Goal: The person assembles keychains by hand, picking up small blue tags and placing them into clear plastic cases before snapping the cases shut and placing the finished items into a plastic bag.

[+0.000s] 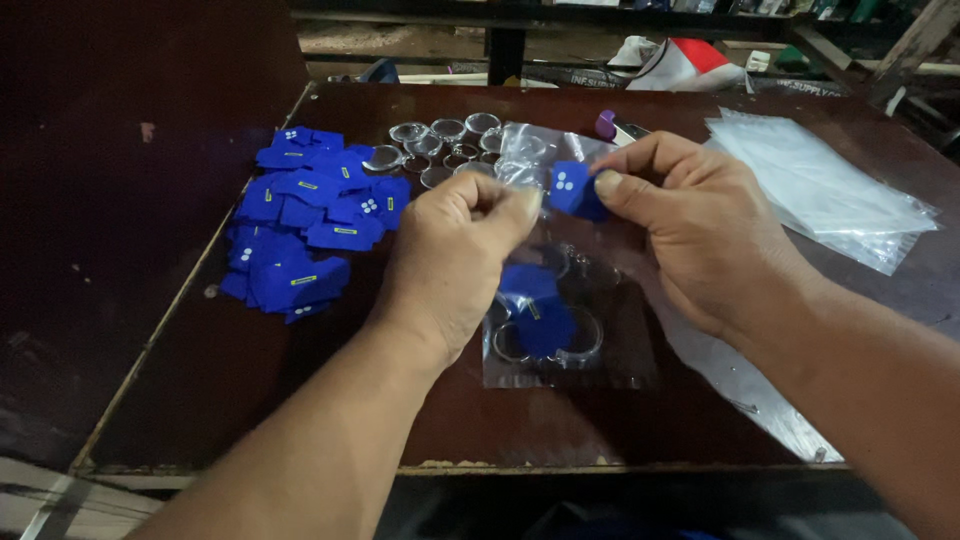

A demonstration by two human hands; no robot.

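Blue tile (572,188): small square piece with white dots, pinched between thumb and fingers of the right hand (700,225), held above the middle of the table (250,400), at the mouth of the bag.

Bag (560,300): clear plastic, its upper edge gripped by the closed fingertips of the left hand (455,260); lower part lies on the table near the front edge. Inside it: several blue pieces and clear round discs.

Tile pile (305,225): many more blue pieces, some with white dots, some with a yellow strip, heaped loosely towards the left edge.

Discs (440,145): clear round shallow pieces, grouped near the back edge, just right of the pile.

Purple object (605,123): small, at the back edge, behind the right hand; kind cannot be told.

Bag stack (815,185): flat clear plastic bags, at the right side towards the back corner. One more clear sheet (740,385) lies under the right forearm, running to the front edge.

Table: dark reddish-brown top, worn and scuffed, pale chipped trim along the left and front edges.

Room: dim; a dark panel to the left, a dark post (507,55) and a red-and-white cloth (685,62) beyond the back edge, cluttered shelving at top right.
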